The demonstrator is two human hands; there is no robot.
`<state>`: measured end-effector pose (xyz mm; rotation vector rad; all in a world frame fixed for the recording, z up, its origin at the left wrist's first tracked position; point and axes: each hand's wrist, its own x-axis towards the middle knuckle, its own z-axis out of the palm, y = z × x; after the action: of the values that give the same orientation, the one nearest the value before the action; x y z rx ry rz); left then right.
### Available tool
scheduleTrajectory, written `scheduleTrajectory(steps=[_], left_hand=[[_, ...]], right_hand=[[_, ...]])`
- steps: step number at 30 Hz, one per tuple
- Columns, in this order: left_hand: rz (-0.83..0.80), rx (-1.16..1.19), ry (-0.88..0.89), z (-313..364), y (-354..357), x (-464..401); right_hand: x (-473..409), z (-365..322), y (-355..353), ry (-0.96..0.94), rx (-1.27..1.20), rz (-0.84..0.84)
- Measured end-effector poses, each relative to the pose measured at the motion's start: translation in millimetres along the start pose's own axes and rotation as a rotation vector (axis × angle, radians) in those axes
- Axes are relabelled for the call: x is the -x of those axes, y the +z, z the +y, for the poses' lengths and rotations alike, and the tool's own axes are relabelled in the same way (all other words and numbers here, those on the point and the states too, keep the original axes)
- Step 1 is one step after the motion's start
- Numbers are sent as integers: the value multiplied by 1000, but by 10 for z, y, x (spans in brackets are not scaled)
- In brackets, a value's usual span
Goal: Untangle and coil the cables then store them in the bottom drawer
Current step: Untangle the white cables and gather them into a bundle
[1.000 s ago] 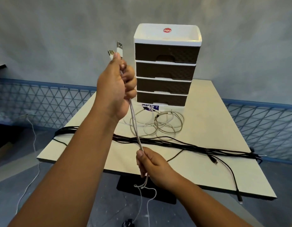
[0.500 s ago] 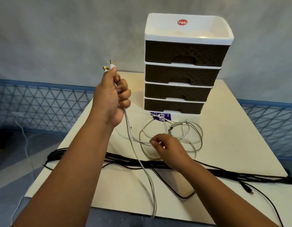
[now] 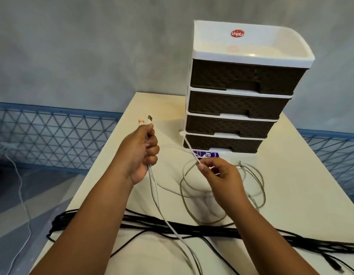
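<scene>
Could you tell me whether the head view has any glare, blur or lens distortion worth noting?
Head view: a soft glare spot on the drawer unit's white top tray; wide-angle bending tilts the unit; the white cables below the left hand look slightly smeared; the right hand is fairly sharp.

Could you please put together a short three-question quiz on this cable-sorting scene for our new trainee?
1. True or false: the bottom drawer of the drawer unit is pulled open.
2. What does the left hand grip: A) black cables, B) white cables with USB plugs, C) nothing?
3. What does the right hand pinch?

Key: 1. False, it is closed. 2. B. 3. A white cable end, lifted above the grey loops on the table.
</scene>
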<state>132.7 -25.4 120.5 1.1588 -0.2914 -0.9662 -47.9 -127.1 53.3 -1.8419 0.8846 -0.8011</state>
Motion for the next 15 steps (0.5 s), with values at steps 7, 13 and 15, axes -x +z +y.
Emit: scheduleTrajectory(steps=[7,13,15], left_hand=[[-50,-135,50,-162,320,66],[-32,-216,165,-221,474,74],[-19,-239,170,-229,501,67]], right_hand=[[224,-245,143,-40,-276,51],[287,-240,253,-15,-284,41],[302,-232,285,-10,-307,-3]])
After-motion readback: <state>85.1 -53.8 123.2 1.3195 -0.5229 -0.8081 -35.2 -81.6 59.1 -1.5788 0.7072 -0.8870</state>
